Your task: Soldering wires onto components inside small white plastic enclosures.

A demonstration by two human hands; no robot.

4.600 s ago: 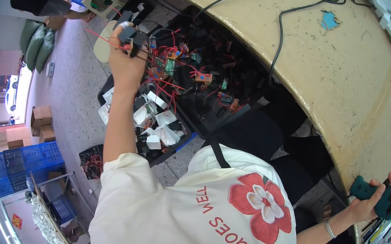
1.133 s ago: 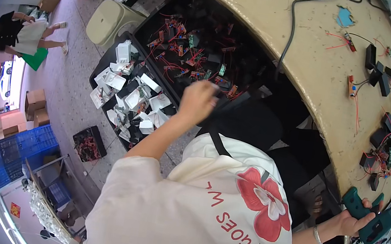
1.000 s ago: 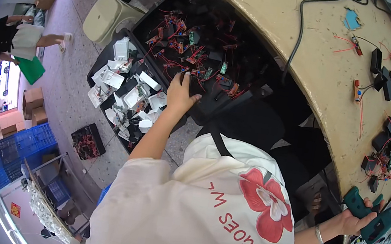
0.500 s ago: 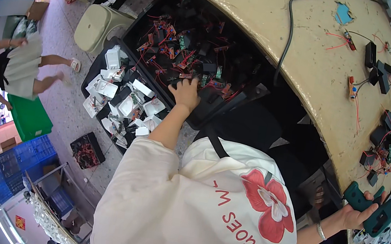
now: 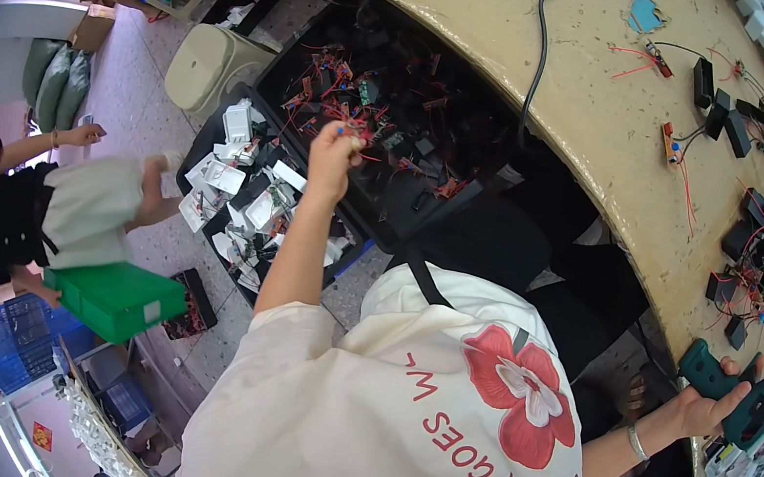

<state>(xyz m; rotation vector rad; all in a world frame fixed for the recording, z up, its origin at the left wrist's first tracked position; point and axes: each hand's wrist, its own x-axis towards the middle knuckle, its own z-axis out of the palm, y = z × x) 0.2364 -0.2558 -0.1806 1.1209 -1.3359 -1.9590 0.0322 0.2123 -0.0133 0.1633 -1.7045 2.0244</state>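
Observation:
My left hand is raised over a large black bin, its fingers pinched on a small circuit board with red wires. Many more little boards with red wires and black casings fill the bin below, and the fingers partly cover the held one. At the far right, my right hand is wrapped around a dark green pistol-grip tool at the table's edge. Just beyond that tool lies a cluster of black boxes and wired boards.
The tan table curves along the right, with a black cable across it. White casings fill a tray beside the bin. A beige stool stands behind it. On the left, a person carries a green crate past blue crates.
My left hand has lifted out of the boards and moved up and left, now pinching a wired board. The person on the left has picked up the green crate. My right hand keeps its grip.

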